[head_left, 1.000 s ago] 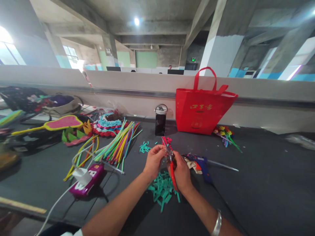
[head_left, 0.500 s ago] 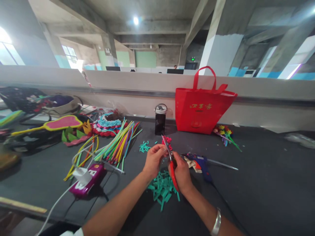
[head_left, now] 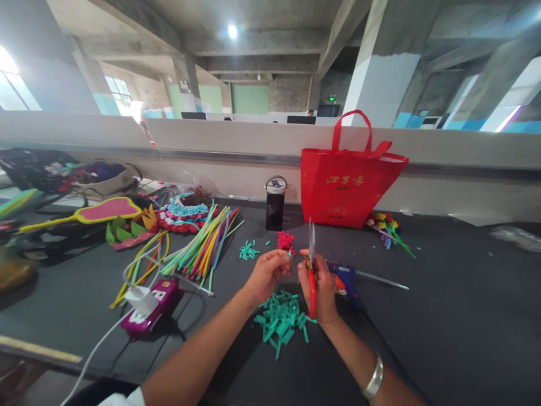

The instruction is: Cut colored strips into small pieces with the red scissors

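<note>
My left hand [head_left: 267, 274] is closed in a pinch on a tiny green piece [head_left: 289, 254] at its fingertips. In my right hand [head_left: 323, 290] are red-handled scissors [head_left: 312, 282], blades pointing up and away, a short gap from the left fingertips. Below the hands lies a heap of green strips [head_left: 279, 321] on the dark table. Just beyond them sits a small pile of red pieces [head_left: 286, 242], and left of that a little group of small green pieces [head_left: 248, 250]. A blue glue gun [head_left: 344, 276] lies partly hidden behind my right hand.
A black bottle [head_left: 275, 208] and a red bag [head_left: 349, 189] stand at the back. Coloured pipe cleaners [head_left: 207, 248] lie to the left, near a purple power strip [head_left: 154, 307] with a white plug and cable. Craft flowers [head_left: 387, 230] lie right of the bag.
The scissors have moved right, away from my left fingertips, and turned more upright with my right hand. My left hand has stayed nearly in place.
</note>
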### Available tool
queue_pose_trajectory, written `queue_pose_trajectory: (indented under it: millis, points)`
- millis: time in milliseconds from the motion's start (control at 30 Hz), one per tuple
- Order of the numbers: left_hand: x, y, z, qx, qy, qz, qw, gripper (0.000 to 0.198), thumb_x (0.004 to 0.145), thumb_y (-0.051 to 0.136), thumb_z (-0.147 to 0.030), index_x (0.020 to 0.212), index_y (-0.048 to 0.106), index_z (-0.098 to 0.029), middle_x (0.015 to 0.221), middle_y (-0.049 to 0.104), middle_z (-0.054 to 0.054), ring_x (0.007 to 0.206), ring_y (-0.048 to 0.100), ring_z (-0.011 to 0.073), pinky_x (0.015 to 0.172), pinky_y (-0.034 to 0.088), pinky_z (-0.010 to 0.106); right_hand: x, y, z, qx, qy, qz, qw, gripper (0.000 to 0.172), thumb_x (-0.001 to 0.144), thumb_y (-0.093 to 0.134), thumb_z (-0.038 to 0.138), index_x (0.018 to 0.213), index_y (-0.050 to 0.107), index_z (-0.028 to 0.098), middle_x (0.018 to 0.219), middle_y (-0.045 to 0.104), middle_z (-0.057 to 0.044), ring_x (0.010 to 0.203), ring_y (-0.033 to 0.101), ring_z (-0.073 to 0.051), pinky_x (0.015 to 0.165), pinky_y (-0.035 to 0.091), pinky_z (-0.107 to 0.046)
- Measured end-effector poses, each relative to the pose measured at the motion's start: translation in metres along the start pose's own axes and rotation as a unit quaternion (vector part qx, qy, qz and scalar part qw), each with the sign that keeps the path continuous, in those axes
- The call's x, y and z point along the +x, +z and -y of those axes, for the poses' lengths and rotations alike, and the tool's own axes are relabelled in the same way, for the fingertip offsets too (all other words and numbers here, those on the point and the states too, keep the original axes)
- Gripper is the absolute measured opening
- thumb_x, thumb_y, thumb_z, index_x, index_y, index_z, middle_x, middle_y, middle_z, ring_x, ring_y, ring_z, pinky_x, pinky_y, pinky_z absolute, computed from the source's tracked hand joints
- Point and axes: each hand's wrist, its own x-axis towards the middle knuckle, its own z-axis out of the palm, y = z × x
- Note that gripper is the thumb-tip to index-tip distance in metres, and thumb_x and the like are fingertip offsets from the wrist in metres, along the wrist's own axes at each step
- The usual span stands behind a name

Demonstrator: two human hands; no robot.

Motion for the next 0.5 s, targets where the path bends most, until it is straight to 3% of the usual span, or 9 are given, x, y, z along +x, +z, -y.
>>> queue_pose_trajectory:
  millis: [233, 367, 500]
  points:
    - [0.0005, -0.0039, 0.0034, 0.008, -0.09, 0.046, 0.995, 0.01, 0.065, 0.069, -0.021, 0.068, 0.065, -0.013, 0.056, 0.055, -0.001, 0.05, 0.048, 0.0089, 0.058, 0.039, 0.025, 0.0014, -0.0026, 0.0036, 0.087, -0.007, 0.027, 0.996, 0.032, 0.087, 0.051, 0.028, 0.119, 0.049, 0.022, 0.094, 0.06, -0.003, 0.081, 0.061, -0.015, 0.076, 0.051, -0.028]
    - [0.0004, -0.0066, 0.0049, 0.025, -0.124, 0.056, 0.99, 0.01, 0.064, 0.068, -0.02, 0.069, 0.066, -0.012, 0.058, 0.056, 0.0, 0.05, 0.048, 0.009, 0.055, 0.037, 0.024, 0.0013, -0.0009, 0.0023, 0.064, -0.016, 0.028, 0.997, 0.028, 0.086, 0.051, 0.026, 0.113, 0.053, 0.022, 0.091, 0.062, -0.002, 0.081, 0.061, -0.015, 0.077, 0.051, -0.029]
    - [0.0025, -0.0086, 0.006, 0.065, -0.086, 0.027, 0.994, 0.01, 0.066, 0.066, -0.022, 0.07, 0.066, -0.013, 0.057, 0.055, 0.0, 0.052, 0.048, 0.0095, 0.056, 0.037, 0.023, 0.0039, -0.0019, 0.0029, 0.022, -0.01, 0.004, 1.0, 0.025, 0.084, 0.052, 0.025, 0.108, 0.055, 0.021, 0.092, 0.063, -0.003, 0.077, 0.061, -0.015, 0.075, 0.051, -0.028]
